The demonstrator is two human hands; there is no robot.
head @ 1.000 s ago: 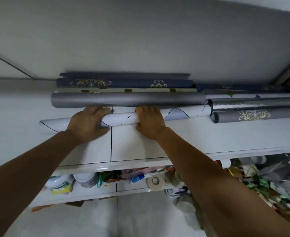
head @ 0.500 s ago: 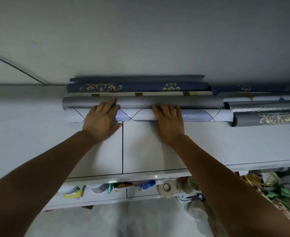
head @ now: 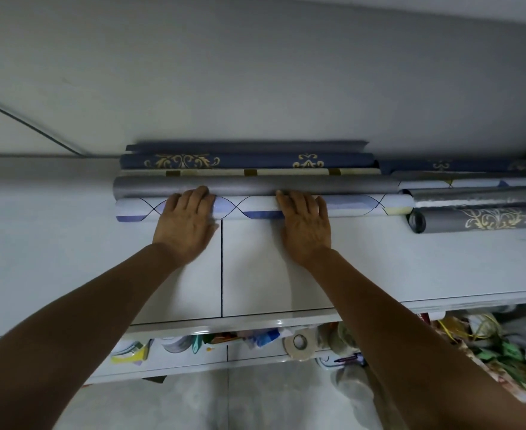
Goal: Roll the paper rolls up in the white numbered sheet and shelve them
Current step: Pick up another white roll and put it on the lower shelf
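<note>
White paper roll with blue wavy lines lies left-to-right on the shelf top, snug against the grey roll stacked behind it, left hand and right hand pressing flat, grip wide, fingers straight.

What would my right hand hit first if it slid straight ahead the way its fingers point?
Probably the grey roll, lying just beyond the white roll under your right hand.
</note>
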